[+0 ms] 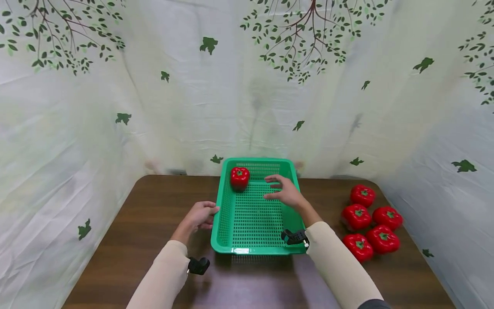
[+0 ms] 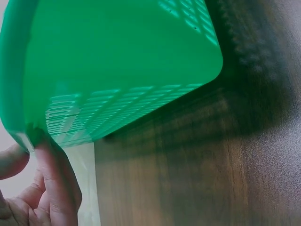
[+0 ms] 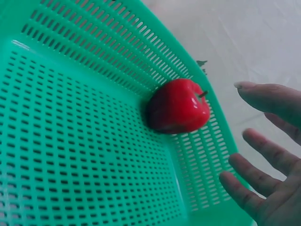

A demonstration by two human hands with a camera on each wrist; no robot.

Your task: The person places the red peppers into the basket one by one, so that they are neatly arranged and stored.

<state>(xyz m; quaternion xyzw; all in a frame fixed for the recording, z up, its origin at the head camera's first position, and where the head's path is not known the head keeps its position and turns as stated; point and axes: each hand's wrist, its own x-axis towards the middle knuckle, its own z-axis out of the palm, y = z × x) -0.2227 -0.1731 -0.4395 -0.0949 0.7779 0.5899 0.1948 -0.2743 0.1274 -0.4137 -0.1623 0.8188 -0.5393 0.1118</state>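
Note:
A green plastic basket [image 1: 252,250] with slotted walls stands at the middle of the table. My left hand [image 1: 201,215] pinches its left rim between thumb and fingers, as the left wrist view also shows on the basket's rim [image 2: 13,70]. One red bell pepper [image 1: 240,178] sits upright in the basket's far left corner, its green stem showing in the right wrist view. Over the right part of the basket hangs my right hand [image 1: 284,192], fingers spread and holding nothing. In the right wrist view those fingers [image 3: 256,176] are apart from the pepper [image 3: 178,106].
Several more red bell peppers [image 1: 356,216] lie grouped on the right side of the brown wooden table [image 1: 154,223]. Behind the table hangs a pale cloth [image 1: 216,107] printed with leaves and branches. Its folds continue along both sides.

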